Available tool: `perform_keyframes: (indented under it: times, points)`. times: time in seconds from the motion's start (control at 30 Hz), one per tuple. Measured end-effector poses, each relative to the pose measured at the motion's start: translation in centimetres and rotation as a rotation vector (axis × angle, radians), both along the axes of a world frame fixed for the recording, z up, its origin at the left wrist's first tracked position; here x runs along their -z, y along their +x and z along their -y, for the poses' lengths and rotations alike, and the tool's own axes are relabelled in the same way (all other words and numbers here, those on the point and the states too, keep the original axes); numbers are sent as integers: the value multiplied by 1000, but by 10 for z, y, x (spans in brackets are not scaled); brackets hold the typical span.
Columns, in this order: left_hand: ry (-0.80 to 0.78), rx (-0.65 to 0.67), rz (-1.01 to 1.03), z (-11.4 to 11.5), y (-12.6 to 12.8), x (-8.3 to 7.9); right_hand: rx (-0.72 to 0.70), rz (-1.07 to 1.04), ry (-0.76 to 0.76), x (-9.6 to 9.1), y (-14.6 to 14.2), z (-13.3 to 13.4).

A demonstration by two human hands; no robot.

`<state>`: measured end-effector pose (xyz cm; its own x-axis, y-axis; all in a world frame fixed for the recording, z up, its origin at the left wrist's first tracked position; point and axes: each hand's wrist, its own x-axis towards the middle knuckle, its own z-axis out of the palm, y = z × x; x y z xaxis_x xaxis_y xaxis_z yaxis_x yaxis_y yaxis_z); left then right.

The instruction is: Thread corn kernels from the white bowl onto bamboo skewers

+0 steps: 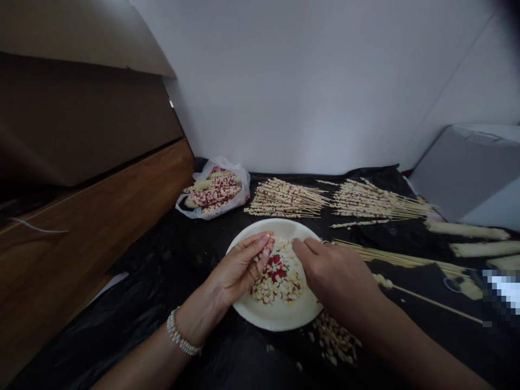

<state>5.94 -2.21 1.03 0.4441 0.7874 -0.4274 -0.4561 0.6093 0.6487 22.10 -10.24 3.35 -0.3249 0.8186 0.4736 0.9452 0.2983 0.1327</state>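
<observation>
My left hand [246, 262] is over the left side of a white bowl [244, 309], thumb and finger pinched on a pale corn kernel [271, 236] at a skewer's tip. More kernels seem tucked in its fingers. On the bowl's right side, my right hand [335, 271] is closed round the thin wooden skewer [434, 303]. Several kernels are threaded between the two hands, and more show behind the right hand, where the stick runs out to the right. Loose cream kernels with reddish tips [280, 290] lie in the bowl around a printed red flower [277, 268].
Behind the bowl lie a plastic bag of speckled corncobs [215, 192] and two piles of kernel-strung skewers [284, 197]. Bare sticks [406, 257] and stripped cobs [467, 230] are at right. Spilled kernels [335, 338] lie on black plastic sheeting [170, 303]. A wooden board [122, 189] borders the left.
</observation>
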Motion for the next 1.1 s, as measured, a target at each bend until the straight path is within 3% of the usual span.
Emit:
perform_keyframes:
  times: [1.1]
  points:
    - [-17, 16, 25, -4, -1, 0, 55, -15, -89, -2, 0, 0]
